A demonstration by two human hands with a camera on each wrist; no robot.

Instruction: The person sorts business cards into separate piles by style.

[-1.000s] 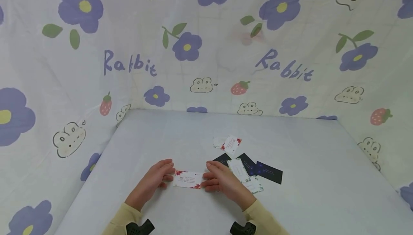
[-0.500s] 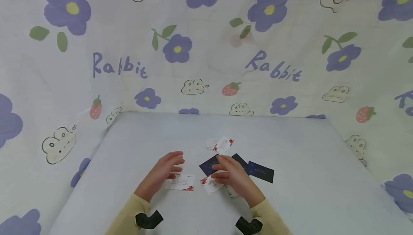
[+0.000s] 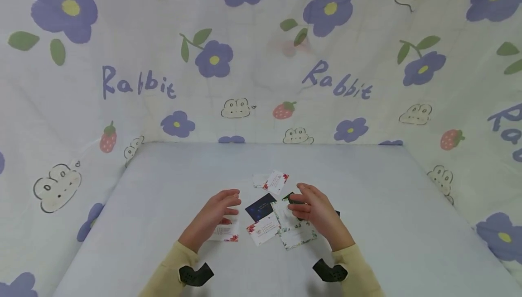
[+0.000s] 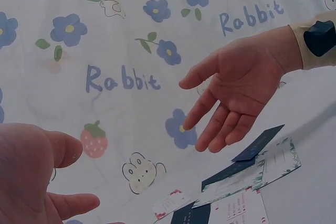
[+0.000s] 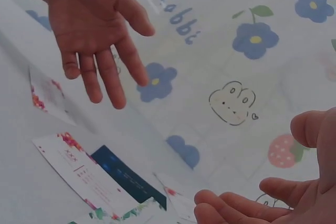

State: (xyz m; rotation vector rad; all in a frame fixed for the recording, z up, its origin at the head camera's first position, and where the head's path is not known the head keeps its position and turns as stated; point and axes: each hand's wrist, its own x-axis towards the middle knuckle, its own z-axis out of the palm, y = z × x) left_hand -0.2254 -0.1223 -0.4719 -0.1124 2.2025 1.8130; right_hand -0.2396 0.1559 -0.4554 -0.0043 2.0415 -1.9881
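As I looked in remotely, a flower-print backdrop (image 3: 253,79) rose behind the tabletop (image 3: 195,165); the left hand (image 3: 211,217) and right hand (image 3: 322,215) hovered, each grip spread, with white and dark cards (image 3: 263,230) lying between them, several overlapping.

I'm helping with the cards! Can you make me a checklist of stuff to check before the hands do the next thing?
1. Left hand free: ok, it holds nothing.
2. Right hand free: ok, it's relaxed and holds nothing.
3. Cards lying separately: not ok, green-leaf cards cover parts of dark cards.
4. Leftmost red-flower card all showing from the head view: not ok, the left hand hides part of it.
5. Number of cards known: cannot tell, some hide behind the right hand or under others.
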